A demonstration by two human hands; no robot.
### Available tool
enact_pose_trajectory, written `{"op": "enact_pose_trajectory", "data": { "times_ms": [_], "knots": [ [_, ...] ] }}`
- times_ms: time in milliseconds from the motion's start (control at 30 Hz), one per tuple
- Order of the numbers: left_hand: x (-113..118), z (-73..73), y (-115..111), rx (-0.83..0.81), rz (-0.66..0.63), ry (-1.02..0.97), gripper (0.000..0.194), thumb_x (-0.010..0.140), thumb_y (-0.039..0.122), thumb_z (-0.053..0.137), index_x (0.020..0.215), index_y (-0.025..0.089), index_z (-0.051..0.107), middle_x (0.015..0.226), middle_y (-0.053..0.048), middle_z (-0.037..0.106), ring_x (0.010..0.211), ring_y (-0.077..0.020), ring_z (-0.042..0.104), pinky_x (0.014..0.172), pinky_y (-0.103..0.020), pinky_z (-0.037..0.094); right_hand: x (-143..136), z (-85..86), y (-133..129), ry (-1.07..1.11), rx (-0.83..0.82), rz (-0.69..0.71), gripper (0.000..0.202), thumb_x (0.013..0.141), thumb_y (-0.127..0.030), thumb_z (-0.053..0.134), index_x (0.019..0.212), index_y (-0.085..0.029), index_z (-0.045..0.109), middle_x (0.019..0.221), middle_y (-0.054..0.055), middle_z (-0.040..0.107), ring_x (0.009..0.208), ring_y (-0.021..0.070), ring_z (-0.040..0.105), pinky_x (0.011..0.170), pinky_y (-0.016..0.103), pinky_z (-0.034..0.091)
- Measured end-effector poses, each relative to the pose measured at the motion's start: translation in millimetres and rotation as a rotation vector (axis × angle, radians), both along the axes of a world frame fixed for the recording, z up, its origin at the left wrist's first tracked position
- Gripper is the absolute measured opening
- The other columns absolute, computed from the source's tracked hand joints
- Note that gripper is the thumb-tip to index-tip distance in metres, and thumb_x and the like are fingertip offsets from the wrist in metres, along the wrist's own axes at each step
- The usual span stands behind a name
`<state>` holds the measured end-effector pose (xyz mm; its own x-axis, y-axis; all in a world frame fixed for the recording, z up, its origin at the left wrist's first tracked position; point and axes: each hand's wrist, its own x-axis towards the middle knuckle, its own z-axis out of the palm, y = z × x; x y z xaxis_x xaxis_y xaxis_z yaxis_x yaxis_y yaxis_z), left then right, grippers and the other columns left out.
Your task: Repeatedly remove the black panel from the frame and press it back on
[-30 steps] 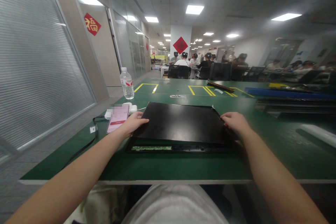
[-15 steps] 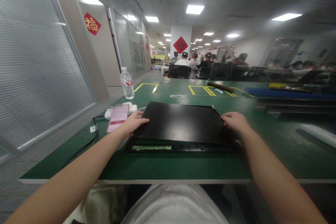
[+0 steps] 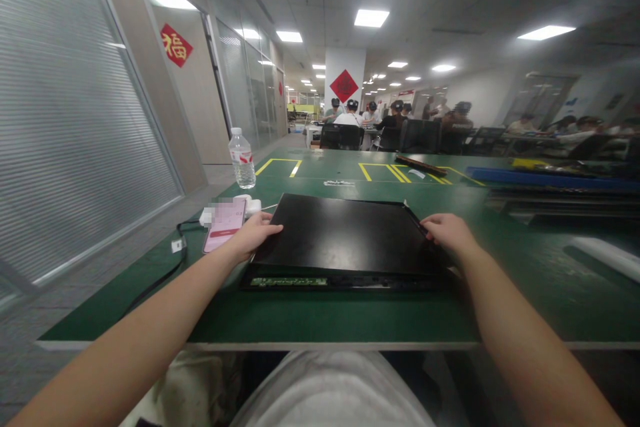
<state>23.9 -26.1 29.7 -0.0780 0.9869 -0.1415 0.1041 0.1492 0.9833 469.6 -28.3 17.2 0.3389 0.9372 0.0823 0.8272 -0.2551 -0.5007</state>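
A glossy black display panel (image 3: 345,233) lies in front of me, a little askew on a black frame (image 3: 385,282). Along the frame's near side a narrow green circuit board (image 3: 290,281) shows. My left hand (image 3: 256,235) grips the panel's left edge, thumb on top and fingers hidden below. At the right side, my right hand (image 3: 447,232) is closed in a pinch on the edge where panel and frame meet; which of the two it holds is hard to tell.
Left of the panel lie a phone (image 3: 226,230), white plugs (image 3: 250,205) and a black cable (image 3: 155,283). A water bottle (image 3: 243,159) stands behind them. On the right of the green table (image 3: 330,320) are dark strips (image 3: 565,203) and a blue bar (image 3: 545,177). People sit farther back.
The panel has shifted very slightly to the left and toward me, covering a bit more of the frame's near side. Both hands keep their places on the edges.
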Motion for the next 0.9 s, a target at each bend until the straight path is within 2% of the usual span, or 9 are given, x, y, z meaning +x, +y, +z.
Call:
{"op": "enact_pose_trajectory", "data": {
  "times_ms": [167,467,700,800,900],
  "knots": [
    [-0.2,-0.8,0.8,-0.031,-0.016,0.025,0.039,0.073,0.014,0.077,0.101,0.02,0.051,0.074,0.0,0.073,0.06,-0.0204,0.072,0.057,-0.03,0.057,1.2,-1.2,0.9,-0.012,0.005,-0.004,0.028,0.081,-0.027,0.057,0.099,-0.019,0.078,0.064,0.002,0.071,0.056,0.0136,0.064,0.055,0.022,0.044],
    [2.2,2.4,-1.6,-0.007,-0.001,-0.004,0.035,0.076,0.012,0.072,0.103,0.021,0.052,0.069,0.002,0.071,0.057,-0.0194,0.07,0.057,-0.03,0.057,2.7,-1.5,2.4,-0.019,-0.012,-0.004,0.031,0.081,-0.027,0.055,0.101,-0.019,0.078,0.067,0.002,0.072,0.058,0.0144,0.064,0.057,0.023,0.044],
    [-1.2,0.3,3.4,0.074,-0.014,-0.029,0.034,0.069,0.017,0.078,0.096,0.019,0.057,0.074,0.0,0.071,0.063,-0.0174,0.07,0.062,-0.028,0.056,2.0,-1.1,1.6,0.018,-0.005,-0.011,0.03,0.081,-0.026,0.057,0.101,-0.018,0.077,0.065,0.002,0.071,0.055,0.014,0.064,0.056,0.022,0.045],
    [-6.6,-6.2,8.3,0.108,-0.015,0.051,0.04,0.063,0.024,0.082,0.096,0.018,0.06,0.077,-0.002,0.072,0.067,-0.0201,0.071,0.064,-0.03,0.055,1.7,-1.4,1.6,0.031,-0.003,-0.015,0.03,0.081,-0.025,0.056,0.101,-0.018,0.077,0.065,0.003,0.072,0.056,0.0141,0.064,0.055,0.022,0.045],
    [-13.2,-11.1,12.4,0.176,0.0,0.253,0.045,0.059,0.033,0.084,0.096,0.018,0.064,0.081,-0.004,0.072,0.072,-0.0236,0.07,0.062,-0.031,0.054,1.9,-1.9,2.3,0.035,0.003,-0.022,0.028,0.081,-0.026,0.057,0.099,-0.018,0.078,0.064,0.003,0.071,0.053,0.0138,0.063,0.055,0.022,0.045]
  ]
}}
